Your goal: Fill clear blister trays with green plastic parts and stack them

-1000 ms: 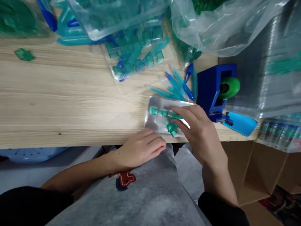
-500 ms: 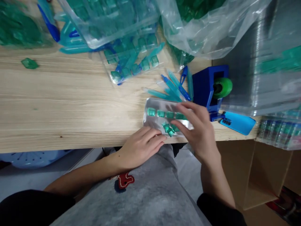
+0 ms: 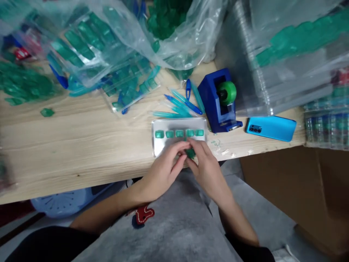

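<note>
Five translucent green blocks (image 3: 179, 133) line one silver rectangular tray (image 3: 159, 146). Left hand (image 3: 163, 168) and right hand (image 3: 206, 165) curl their fingers; grip unclear.

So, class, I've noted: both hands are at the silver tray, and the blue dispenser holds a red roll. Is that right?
Not quite: the roll is green, as the head view shows. The rest stands: the blue dispenser holds it, and the left hand and right hand are at the silver tray.

Cubes (image 3: 179, 133) in tray (image 3: 160, 145), phone (image 3: 278, 129) right of dispenser (image 3: 211, 100)
</note>
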`<state>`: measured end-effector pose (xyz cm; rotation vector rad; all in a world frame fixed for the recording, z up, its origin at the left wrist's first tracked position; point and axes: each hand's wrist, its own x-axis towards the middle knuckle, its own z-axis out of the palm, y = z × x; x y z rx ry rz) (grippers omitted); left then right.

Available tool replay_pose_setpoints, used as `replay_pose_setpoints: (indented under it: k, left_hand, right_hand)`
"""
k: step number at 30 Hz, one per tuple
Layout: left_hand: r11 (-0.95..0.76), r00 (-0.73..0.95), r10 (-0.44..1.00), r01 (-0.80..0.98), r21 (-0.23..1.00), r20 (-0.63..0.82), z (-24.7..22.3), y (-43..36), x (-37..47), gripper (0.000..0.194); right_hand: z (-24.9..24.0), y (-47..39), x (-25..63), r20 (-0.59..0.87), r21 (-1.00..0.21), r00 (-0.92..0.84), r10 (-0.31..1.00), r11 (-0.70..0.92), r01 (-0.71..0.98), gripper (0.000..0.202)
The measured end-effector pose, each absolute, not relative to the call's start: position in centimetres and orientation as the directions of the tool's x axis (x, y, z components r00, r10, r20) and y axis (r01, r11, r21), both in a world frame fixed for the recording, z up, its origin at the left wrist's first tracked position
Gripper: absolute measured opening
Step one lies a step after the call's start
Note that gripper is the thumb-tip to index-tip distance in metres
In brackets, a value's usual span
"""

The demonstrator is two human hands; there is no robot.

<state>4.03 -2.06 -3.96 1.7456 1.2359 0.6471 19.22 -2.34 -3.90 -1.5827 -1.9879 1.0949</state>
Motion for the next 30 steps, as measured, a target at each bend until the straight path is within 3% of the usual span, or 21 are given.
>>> replay_pose_setpoints:
  k: [4, 8, 12, 15, 17, 20, 23, 26, 30]
  left_hand:
    - [-0.184, 0.388, 0.922, 0.435, 0.882, 0.001, -3.4, -2.2, 2.8, 0.022]
    - [-0.355, 0.47, 0.882, 0.625, 0.695, 0.028, -3.6, -1.9, 1.1, 0.018]
    - [-0.555, 0.637, 0.77, 0.693, 0.46, -0.031, -4.0, -1.4, 0.2, 0.015]
    - [-0.568, 0.663, 0.746, 0.685, 0.456, -0.066, -4.3, -0.9, 0.2, 0.018]
    - [-0.563, 0.677, 0.732, 0.668, 0.487, -0.081, -4.4, -0.4, 0.2, 0.019]
    - [-0.569, 0.712, 0.693, 0.638, 0.519, -0.116, -4.5, 0.3, 0.1, 0.022]
    - [-0.538, 0.742, 0.648, 0.607, 0.585, -0.173, -4.2, 0.9, -0.1, 0.02]
    - [-0.471, 0.746, 0.629, 0.589, 0.657, -0.219, -3.7, 1.4, -0.2, 0.021]
    - [-0.439, 0.765, 0.589, 0.575, 0.691, -0.261, -3.4, 2.1, -0.5, 0.024]
  right_hand:
    - [-4.3, -2.5, 19.8, -0.083, -0.86, -0.209, 0.974, 0.036, 0.51, 0.019]
    - [-4.5, -2.7, 20.4, -0.047, -0.843, -0.007, 0.999, -0.036, 0.537, 0.015]
    - [-5.0, -2.5, 19.3, -0.059, -0.727, -0.187, 0.981, 0.086, 0.681, 0.02]
    - [-5.2, -2.3, 18.3, -0.145, -0.633, -0.221, 0.965, 0.081, 0.77, 0.023]
    - [-5.2, -2.1, 18.1, -0.163, -0.65, -0.2, 0.966, 0.048, 0.758, 0.023]
    - [-4.9, -2.0, 19.1, -0.112, -0.823, -0.153, 0.982, -0.006, 0.568, 0.018]
    - [-4.8, -2.3, 20.9, -0.208, -0.967, -0.03, 0.978, -0.202, 0.153, 0.013]
    - [-4.8, -2.9, 22.7, -0.382, -0.902, 0.11, 0.918, -0.344, -0.262, 0.016]
    - [-4.4, -3.5, 23.8, -0.533, -0.787, 0.204, 0.821, -0.393, -0.475, 0.021]
